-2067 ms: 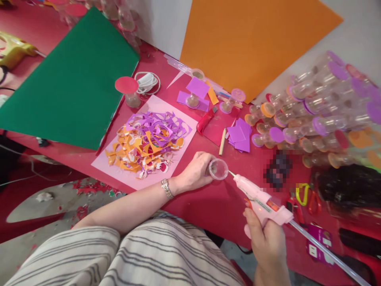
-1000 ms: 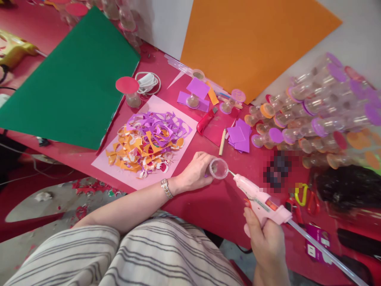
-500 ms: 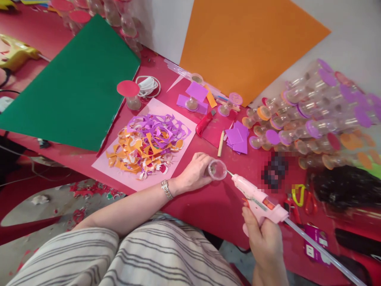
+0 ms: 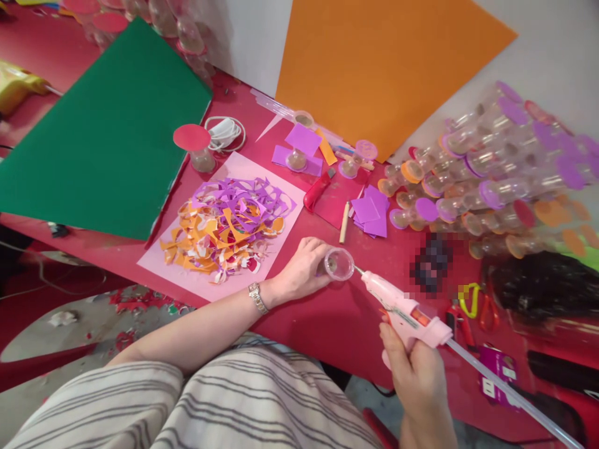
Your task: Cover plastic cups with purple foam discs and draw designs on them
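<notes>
Your left hand [image 4: 306,269] has its fingers closed around the clear plastic cup [image 4: 339,264] above the red table [image 4: 318,324], open rim showing, and your right hand [image 4: 416,368] is wrapped round the pink glue gun [image 4: 405,308], its metal tip right at the cup's rim. Over to your left, purple and orange paper scraps [image 4: 229,224] sit heaped on a pink sheet [image 4: 208,288], and beyond the cup there's a pale stick [image 4: 344,222] lying beside the purple paper pieces [image 4: 371,212].
</notes>
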Motion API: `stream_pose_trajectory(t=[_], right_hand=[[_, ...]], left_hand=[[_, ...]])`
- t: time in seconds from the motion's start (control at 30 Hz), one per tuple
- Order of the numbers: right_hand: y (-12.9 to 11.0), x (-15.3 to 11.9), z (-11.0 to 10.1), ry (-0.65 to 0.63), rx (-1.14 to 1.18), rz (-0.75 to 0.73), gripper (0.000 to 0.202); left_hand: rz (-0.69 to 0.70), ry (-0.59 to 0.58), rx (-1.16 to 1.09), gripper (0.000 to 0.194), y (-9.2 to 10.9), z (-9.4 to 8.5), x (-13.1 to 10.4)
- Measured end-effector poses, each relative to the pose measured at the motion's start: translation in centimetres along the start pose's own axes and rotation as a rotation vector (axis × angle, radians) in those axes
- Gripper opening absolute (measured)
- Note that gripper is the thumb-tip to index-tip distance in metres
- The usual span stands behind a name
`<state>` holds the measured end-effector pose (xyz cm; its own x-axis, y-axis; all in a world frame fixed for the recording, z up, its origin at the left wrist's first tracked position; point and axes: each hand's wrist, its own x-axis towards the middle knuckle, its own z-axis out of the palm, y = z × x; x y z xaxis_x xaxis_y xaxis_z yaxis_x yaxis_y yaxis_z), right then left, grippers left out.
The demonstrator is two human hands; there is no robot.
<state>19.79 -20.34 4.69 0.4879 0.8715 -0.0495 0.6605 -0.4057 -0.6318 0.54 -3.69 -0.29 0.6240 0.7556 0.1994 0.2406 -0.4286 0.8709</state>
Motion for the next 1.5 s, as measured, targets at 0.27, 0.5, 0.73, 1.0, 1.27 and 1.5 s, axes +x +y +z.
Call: stream_pose_trajectory(t=[0.27,0.5,0.73,1.0,1.27,1.5], right_hand=[[-0.7,-0.1,0.0,0.009,0.012,-0.043,0.049],[-1.1,0.3,0.6,0.092,-0.005,-0.089,0.050],[0.3,1.0,0.0,0.017,-0.034,-0.105,0.046],[-0.8,0.9,0.0,0.045,-0.020,-0.086,0.050],[-1.7,-0.2,-0.1,0.030,0.185,0.086,0.047],[-3.9,-1.5,0.8,0.058,0.262,0.189,0.047]], left_hand=[[-0.034,-0.006,0.003,0.031,0.1,0.0,-0.1],[-0.031,-0.014,-0.007,0.031,0.2,-0.1,-0.1],[-0.041,-0.032,0.006,0.035,0.4,-0.2,0.1],[-0.031,-0.032,-0.009,0.035,0.2,-0.2,0.0],[-0.010,-0.022,-0.021,0.046,0.1,-0.1,-0.1],[-0.051,0.044,-0.049,0.029,0.1,0.4,0.1]])
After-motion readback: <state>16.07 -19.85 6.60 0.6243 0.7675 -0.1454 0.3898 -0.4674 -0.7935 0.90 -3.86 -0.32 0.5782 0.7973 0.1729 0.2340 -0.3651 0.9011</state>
